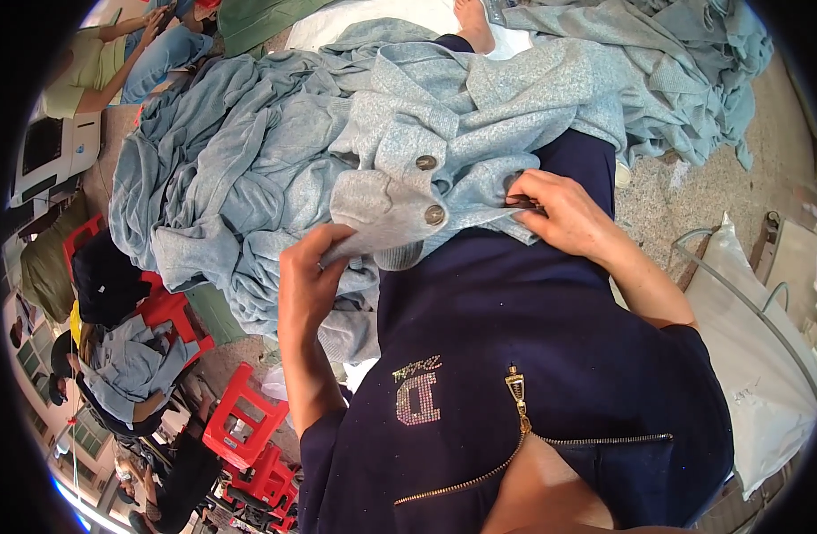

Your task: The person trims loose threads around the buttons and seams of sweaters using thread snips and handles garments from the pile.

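Observation:
A light grey knit cardigan (391,209) with round dark buttons lies across my lap, one edge drawn out between my hands. My left hand (312,274) is closed on that edge, fingers and thumb pinching the cloth. My right hand (564,214) is closed around a small dark tool (524,204) that looks like thread snips, only partly showing. The tool lies against the knit to the right of the lower button (435,214). Another button (425,163) shows just above. My right fingertips partly hide the cloth there.
A large heap of grey knitwear (222,165) spreads left and ahead; more knitwear (684,71) lies at the far right. Red plastic stools (244,416) stand at the lower left. A white sack (764,356) is on my right. Other people sit at the left, one (88,71) at the far left.

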Motion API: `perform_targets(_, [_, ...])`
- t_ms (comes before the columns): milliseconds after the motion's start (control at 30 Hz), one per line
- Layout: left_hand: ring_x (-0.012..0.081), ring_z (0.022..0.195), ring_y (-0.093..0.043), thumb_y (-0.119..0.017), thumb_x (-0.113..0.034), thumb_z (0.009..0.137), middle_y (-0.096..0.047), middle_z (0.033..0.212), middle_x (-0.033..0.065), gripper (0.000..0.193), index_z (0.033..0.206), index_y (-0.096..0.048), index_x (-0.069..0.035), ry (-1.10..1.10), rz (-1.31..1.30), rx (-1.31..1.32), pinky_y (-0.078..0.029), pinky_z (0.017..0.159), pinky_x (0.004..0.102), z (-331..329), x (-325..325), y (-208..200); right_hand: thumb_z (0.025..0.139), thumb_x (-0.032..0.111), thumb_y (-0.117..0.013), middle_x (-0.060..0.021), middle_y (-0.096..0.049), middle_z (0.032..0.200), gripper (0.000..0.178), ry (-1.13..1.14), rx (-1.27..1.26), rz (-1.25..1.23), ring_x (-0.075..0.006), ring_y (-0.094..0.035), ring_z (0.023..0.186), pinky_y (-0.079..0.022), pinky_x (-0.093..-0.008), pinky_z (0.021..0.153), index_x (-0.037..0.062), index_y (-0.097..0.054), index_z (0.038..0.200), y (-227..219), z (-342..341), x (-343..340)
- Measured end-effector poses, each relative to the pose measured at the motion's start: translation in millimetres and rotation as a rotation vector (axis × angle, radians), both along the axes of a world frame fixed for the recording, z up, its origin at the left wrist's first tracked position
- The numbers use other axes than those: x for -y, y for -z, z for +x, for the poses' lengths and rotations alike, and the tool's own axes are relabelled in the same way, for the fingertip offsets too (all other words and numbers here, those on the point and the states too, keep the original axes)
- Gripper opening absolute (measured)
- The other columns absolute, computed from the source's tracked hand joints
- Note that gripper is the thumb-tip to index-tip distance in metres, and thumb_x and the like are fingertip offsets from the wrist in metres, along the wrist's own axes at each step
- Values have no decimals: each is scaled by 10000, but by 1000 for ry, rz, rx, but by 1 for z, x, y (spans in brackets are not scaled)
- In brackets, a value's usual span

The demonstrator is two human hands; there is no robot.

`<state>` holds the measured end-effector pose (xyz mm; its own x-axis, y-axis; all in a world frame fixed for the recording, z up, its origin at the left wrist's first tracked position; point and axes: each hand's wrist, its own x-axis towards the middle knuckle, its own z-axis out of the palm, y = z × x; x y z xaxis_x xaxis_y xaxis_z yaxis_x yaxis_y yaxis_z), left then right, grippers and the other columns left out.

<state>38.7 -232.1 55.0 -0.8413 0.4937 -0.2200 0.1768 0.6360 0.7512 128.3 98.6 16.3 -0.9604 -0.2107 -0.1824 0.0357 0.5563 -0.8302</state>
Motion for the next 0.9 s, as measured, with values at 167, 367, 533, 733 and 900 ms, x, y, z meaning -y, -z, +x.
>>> perform_targets(167, [93,721,-595,-648,16,853,-630,766,22,67,918,-635,26,-4,312,379,-455,645,251,-4,-9,-2,659,-125,-634,-90,-597,875,299,215,-391,-20,-228,-601,718,-489,-299,622,2,-604,928,-22,-11,1])
perform_targets(367, [75,796,-580,-647,-47,884,-663,858,16,90,945,-670,16,-213,882,684,-437,698,209,-2,-68,-12,651,-13,-697,-113,-603,925,262,-131,-1006,-177,-256,-629,725,-527,-318,579,-21,-633,905,-50,-29,42])
perform_targets(533, [76,806,-600,-612,-77,931,-680,880,31,124,968,-669,25,-223,823,598,-469,759,226,0,-81,-15,619,-43,-721,-103,-583,893,278,-18,-994,-126,-229,-622,710,-513,-301,556,-20,-628,880,-43,-30,59])
perform_targets(733, [71,803,-578,-602,-98,948,-665,865,17,144,937,-665,31,-147,726,546,-457,751,223,2,-82,-24,631,-73,-758,-109,-590,882,287,22,-1025,-156,-232,-620,653,-490,-296,511,-15,-631,882,-38,-32,60])
perform_targets(900, [103,828,-543,-589,-110,944,-632,878,41,181,930,-663,54,-24,572,355,-409,740,235,-2,-84,-24,604,-69,-725,-94,-582,863,227,33,-945,-121,-206,-599,673,-489,-291,529,-22,-622,802,-42,-31,63])
